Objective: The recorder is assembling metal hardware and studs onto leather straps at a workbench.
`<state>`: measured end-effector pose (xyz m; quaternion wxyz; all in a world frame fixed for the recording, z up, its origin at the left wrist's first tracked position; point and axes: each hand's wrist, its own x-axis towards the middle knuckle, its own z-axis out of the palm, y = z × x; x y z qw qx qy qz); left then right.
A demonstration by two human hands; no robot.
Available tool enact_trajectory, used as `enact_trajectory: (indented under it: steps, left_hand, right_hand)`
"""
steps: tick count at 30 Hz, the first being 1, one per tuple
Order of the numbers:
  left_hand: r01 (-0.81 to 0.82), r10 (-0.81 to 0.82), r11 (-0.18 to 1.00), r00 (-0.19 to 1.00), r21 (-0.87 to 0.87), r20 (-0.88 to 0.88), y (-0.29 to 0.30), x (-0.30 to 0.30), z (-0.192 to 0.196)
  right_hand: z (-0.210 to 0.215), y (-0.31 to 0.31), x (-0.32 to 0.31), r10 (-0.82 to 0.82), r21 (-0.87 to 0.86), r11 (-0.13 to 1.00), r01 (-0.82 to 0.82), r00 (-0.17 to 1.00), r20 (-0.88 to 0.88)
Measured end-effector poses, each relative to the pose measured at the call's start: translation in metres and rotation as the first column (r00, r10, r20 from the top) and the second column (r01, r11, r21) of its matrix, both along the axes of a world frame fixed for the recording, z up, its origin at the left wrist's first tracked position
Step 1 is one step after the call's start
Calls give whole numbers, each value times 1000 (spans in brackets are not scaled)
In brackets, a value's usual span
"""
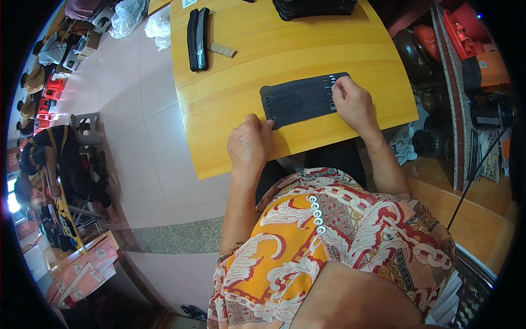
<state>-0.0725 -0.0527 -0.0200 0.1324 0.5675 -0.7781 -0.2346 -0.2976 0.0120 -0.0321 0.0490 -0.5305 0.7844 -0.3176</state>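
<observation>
Both grips are closed on a black ribbed fabric panel [302,98] near the worktop's [235,82] front edge: the left hand [249,143] pinches its near-left corner, the right hand [353,103] its far-right end. It seems an aligning step, the panel held flat and taut. Next move needs even tension from both ends.

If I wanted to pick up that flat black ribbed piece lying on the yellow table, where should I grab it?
Probably by its two short ends, where the person's hands already are. The black ribbed piece lies flat and long on the table, so a pinch at each end would likely keep it from sagging. The left hand touches the near-left end, the right hand the far-right end with small pale tips.
</observation>
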Motion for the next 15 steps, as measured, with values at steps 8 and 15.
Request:
enact_trajectory:
  steps: [8, 15]
  left_hand:
    - [100, -113, 993, 967, -70, -230, -33, 12, 2]
    - [126, -241, 748, 966, -652, -90, -125, -20, -23]
  right_hand:
    - [-6, 1, -11, -38, 22, 999, 35, 983, 178]
    - [-12, 20, -43, -18, -257, 912, 321, 655, 755]
